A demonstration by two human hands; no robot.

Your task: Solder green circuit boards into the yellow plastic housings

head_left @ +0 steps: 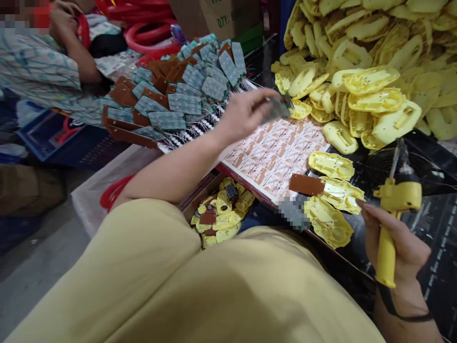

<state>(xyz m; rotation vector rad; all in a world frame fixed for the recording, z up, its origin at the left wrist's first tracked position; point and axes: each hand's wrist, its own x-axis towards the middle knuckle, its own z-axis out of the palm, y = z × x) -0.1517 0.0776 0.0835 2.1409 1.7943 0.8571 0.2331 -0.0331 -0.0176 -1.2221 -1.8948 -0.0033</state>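
My left hand (246,112) is stretched over the patterned board and closed on a small greyish circuit board (276,108), blurred by motion. My right hand (400,238) is closed around a yellow glue gun (387,247), its nozzle pointing away from me and its black cord running past my wrist. The right fingertips are at the edge of a yellow plastic shell half (344,195). A brown circuit board (306,184) overlaps that shell's left end. Other yellow shell halves lie behind it (331,165) and in front of it (328,223).
Stacked circuit boards (185,105) with white wires stand at the left. A high heap of yellow shells (374,62) fills the back right. Below the table edge, a box holds shells with boards inside (223,214). Another person's arm (84,62) is at upper left, near red rings (153,38).
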